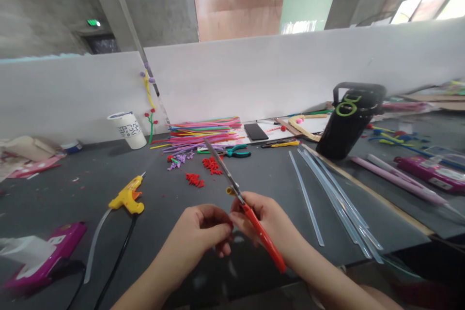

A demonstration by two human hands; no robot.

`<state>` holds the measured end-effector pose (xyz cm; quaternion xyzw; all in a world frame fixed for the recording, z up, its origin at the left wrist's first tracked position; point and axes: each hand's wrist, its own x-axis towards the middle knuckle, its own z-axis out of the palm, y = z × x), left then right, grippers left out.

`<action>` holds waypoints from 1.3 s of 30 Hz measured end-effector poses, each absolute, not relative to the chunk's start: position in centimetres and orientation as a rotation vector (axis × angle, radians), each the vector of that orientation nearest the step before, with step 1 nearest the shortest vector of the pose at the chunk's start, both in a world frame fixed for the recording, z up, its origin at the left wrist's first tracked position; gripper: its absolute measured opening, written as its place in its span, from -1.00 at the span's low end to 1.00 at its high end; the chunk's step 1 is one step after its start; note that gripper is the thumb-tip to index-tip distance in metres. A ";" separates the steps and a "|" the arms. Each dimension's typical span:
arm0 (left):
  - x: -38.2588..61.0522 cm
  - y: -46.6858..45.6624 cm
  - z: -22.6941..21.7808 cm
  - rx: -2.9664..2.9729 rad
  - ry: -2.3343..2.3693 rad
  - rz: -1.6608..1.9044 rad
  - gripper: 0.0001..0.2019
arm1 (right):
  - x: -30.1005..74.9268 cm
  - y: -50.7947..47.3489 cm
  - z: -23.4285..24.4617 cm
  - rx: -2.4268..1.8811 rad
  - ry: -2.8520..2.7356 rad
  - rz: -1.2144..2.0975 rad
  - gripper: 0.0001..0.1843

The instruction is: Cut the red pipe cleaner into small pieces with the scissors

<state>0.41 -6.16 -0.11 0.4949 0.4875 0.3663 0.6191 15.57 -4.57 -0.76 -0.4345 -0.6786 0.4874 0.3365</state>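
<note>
Red-handled scissors are held in my right hand, their blades pointing up and away to the left. My right thumb and fingertips are pinched together close to my left hand. The left fingers are curled closed, with a hint of red at the tips; what they pinch is too small to make out. A short yellow-brown piece shows beside the scissor blades. Beyond the hands lie two piles of short red pipe cleaner pieces and a pile of purple pieces.
A yellow glue gun lies left, near a magenta power strip. Pipe cleaners, teal-handled pliers and a phone lie at the back. To the right are clear glue sticks and a black bottle. A white cup stands back left.
</note>
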 end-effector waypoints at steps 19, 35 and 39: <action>-0.5 -7.0 0.9 1.028 1.076 1.432 -0.99 | 16.2 -6.5 -3.0 -1.433 -2.275 0.287 -0.77; -0.4 -7.1 1.1 1.026 1.126 1.429 -0.92 | 15.8 -6.5 -4.0 -1.405 -2.298 0.224 -0.81; -0.6 -6.9 0.9 1.030 1.124 1.422 -0.92 | 15.8 -6.5 -4.1 -1.397 -2.313 0.215 -0.81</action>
